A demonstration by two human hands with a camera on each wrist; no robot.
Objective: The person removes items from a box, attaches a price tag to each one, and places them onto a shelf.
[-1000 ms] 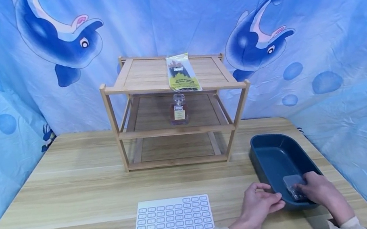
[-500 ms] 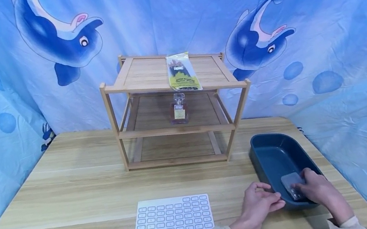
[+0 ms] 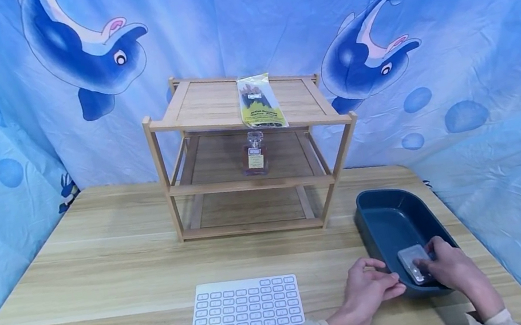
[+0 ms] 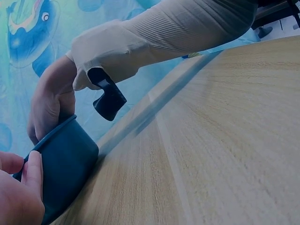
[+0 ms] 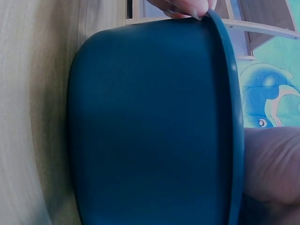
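Note:
The deep teal plastic bin (image 3: 390, 224) stands on the table's right side. My left hand (image 3: 367, 290) pinches its near left rim between thumb and fingers; in the left wrist view those fingers (image 4: 34, 171) lie against the outer wall. My right hand (image 3: 451, 268) reaches over the near right rim into the bin. Its fingers grip a small clear plastic box (image 3: 408, 257), with small dark and shiny contents, near the bin's floor. From the right wrist the bin's outer wall (image 5: 150, 117) hides the box and the right fingertips.
A three-level wooden rack (image 3: 251, 184) stands at the back, with a perfume bottle (image 3: 254, 157) on its middle shelf and a yellow-and-white packet (image 3: 261, 104) on top. A white sheet of printed labels (image 3: 243, 316) lies at the front of the wooden table (image 3: 82, 310).
The clear box has shifted slightly left in the bin and turned a little in the right hand's fingers. The left hand stays at the rim.

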